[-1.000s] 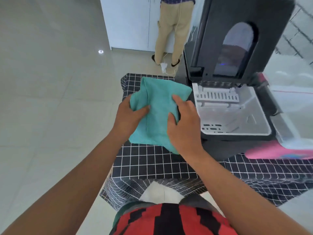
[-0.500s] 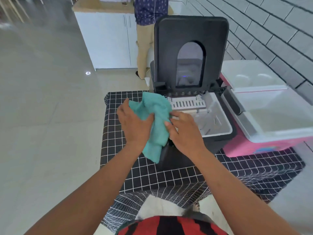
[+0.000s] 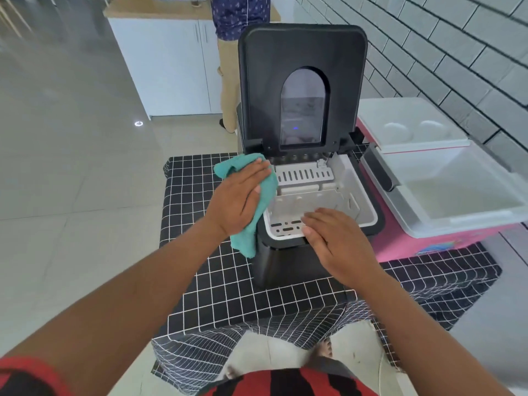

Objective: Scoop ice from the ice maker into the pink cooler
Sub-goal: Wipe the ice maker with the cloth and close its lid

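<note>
Ice maker (image 3: 308, 172) stands near the middle of the worktop (image 3: 228, 295), which is draped in a black cloth with a white grid, and its black lid (image 3: 303, 81) is raised upright at the back with an arched window in it. Going from the left: a second person (image 3: 231, 67) stands well behind by white cabinets (image 3: 168, 67), only trunk and legs in view. Nearer, the left hand (image 3: 238, 201) lies with fingers straight and flat on a teal cloth (image 3: 251, 207), pressing it against the maker's left rim; part of the cloth bunches beyond the fingertips and part hangs down the black side of the machine. The white bin (image 3: 328, 204) inside the maker is open to view (no ice can be made out in it). The right hand (image 3: 340, 238) hangs over the bin's front edge, fingers straight and relaxed, its grip holding nothing; whether it touches the rim cannot be told. To the right, just beside the maker, sits the pink cooler (image 3: 428, 244), its white lid (image 3: 408, 124) thrown back toward the brick wall and its white interior showing.
</note>
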Available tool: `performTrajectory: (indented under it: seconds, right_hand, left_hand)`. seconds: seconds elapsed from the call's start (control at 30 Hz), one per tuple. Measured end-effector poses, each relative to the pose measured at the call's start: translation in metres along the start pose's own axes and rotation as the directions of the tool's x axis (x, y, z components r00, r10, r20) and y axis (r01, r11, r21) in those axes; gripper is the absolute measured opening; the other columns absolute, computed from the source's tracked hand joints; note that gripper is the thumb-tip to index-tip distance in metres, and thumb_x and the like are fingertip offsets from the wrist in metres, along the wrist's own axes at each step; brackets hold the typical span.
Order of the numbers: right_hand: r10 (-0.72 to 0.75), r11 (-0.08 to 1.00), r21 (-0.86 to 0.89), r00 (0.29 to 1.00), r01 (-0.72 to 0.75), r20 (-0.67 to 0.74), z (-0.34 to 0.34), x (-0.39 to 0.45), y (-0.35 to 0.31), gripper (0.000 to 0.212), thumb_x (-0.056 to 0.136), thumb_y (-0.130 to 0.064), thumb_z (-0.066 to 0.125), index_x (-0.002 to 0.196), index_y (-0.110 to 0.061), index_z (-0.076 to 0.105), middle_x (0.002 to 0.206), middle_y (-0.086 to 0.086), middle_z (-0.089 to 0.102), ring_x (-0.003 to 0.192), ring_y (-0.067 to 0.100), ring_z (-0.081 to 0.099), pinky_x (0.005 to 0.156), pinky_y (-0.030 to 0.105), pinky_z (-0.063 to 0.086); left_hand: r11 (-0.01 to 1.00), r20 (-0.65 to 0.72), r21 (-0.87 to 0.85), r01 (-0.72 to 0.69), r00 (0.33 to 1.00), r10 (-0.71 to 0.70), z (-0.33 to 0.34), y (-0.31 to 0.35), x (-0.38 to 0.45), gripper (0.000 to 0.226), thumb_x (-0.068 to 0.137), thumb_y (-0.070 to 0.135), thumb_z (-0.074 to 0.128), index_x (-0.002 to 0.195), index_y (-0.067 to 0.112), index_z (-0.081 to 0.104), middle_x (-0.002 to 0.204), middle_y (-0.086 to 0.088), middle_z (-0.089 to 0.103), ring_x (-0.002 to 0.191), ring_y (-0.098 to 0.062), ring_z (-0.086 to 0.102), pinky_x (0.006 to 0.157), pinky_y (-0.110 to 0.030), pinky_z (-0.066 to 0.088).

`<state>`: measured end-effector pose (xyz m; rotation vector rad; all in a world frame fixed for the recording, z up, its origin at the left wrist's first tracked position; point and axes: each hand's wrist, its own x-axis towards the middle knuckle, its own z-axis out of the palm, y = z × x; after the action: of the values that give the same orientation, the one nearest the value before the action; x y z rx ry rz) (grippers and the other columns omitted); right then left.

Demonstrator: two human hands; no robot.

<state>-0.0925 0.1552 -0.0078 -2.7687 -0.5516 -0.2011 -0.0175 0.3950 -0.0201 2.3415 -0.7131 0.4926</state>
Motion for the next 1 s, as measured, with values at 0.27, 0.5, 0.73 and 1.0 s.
performTrajectory:
  seconds: [0.27,0.5,0.73,1.0]
  right_hand:
    - [-0.124,0.988,-0.076,0.982,0.136,0.144,-0.031,-0.001,0.063,0.058,0.099,-0.053,0.021,0.135,-0.022,0.054,0.141,-0.006,0.051,0.139,0.009,0.029,0.116,0.029,0.013]
    - [-0.334,0.94,-0.003,0.922,0.342,0.198,-0.043,0.012,0.125,0.061,0.099,-0.056,0.017,0.146,-0.023,0.036,0.156,-0.006,0.026,0.146,0.004,0.005,0.12,0.036,0.003]
    - [-0.492,0.846,0.285,0.865,0.45,0.096,-0.029,0.015,0.154,0.051,0.102,-0.048,0.029,0.149,-0.03,0.028,0.157,-0.018,0.017,0.147,0.009,0.005,0.117,0.046,0.009]
    - [-0.582,0.752,0.409,0.812,0.516,0.047,-0.025,0.018,0.17,0.049,0.102,-0.038,0.032,0.149,-0.022,0.031,0.158,-0.011,0.02,0.147,0.009,0.005,0.119,0.047,0.005]
  left_hand:
    - [0.987,-0.039,-0.1,0.129,0.99,-0.134,0.012,0.039,-0.036,0.047,0.099,0.018,0.032,0.137,-0.003,0.048,0.147,-0.012,0.043,0.142,-0.022,0.032,0.117,-0.044,0.024]
    - [0.921,-0.222,0.032,0.389,0.901,-0.373,0.047,0.107,-0.067,0.048,0.103,0.024,0.032,0.144,0.001,0.039,0.155,-0.008,0.031,0.146,-0.013,0.019,0.12,-0.036,0.017]
    - [0.882,-0.233,0.204,0.426,0.896,-0.378,0.061,0.136,-0.085,0.053,0.097,0.007,0.051,0.147,0.003,0.035,0.156,-0.005,0.028,0.147,-0.019,0.019,0.119,-0.045,0.019]
    - [0.804,-0.478,0.357,0.475,0.833,-0.28,0.104,0.176,-0.049,0.036,0.078,0.011,0.074,0.112,0.001,0.071,0.118,-0.012,0.068,0.116,-0.029,0.062,0.103,-0.049,0.043]
